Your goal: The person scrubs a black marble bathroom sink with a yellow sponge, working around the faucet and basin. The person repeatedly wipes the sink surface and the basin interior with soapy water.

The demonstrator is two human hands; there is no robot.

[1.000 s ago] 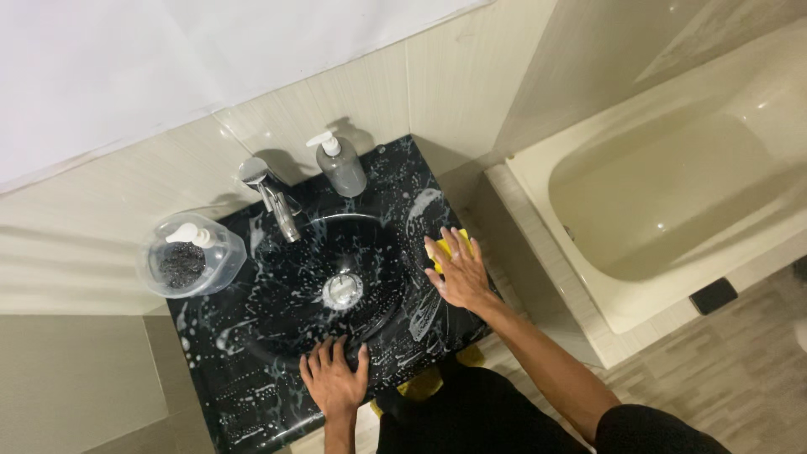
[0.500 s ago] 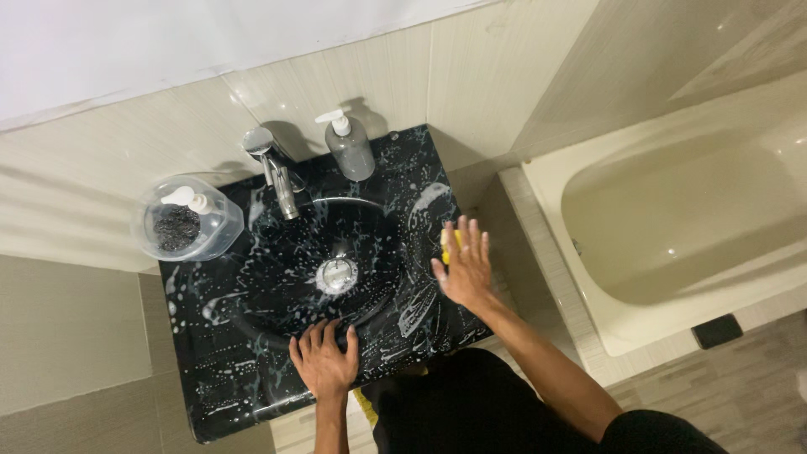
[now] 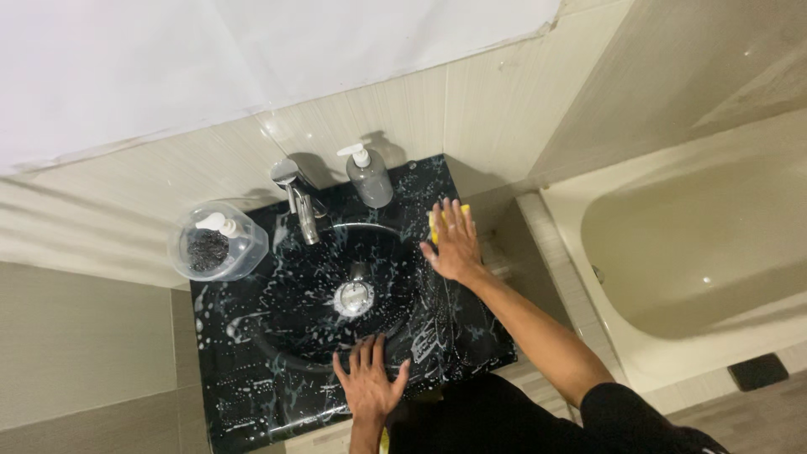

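A black, foam-streaked washbasin top point(image 3: 244, 378) holds a round bowl with a chrome drain point(image 3: 354, 297). My right hand point(image 3: 452, 241) lies flat, fingers spread, pressing a yellow sponge point(image 3: 435, 220) onto the right rear part of the top, just right of the bowl. Only the sponge's edges show under the fingers. My left hand point(image 3: 370, 382) rests flat and spread on the front rim of the basin, holding nothing.
A chrome tap point(image 3: 301, 204) stands behind the bowl. A grey pump soap bottle point(image 3: 368, 178) is right of it, and a clear pump jug point(image 3: 215, 245) sits at the left rear corner. A cream bathtub point(image 3: 698, 252) lies to the right. Tiled wall behind.
My right hand has slid the sponge away from me along the right side of the top, toward the back wall. The left hand has stayed on the front rim. The camera view shifted.
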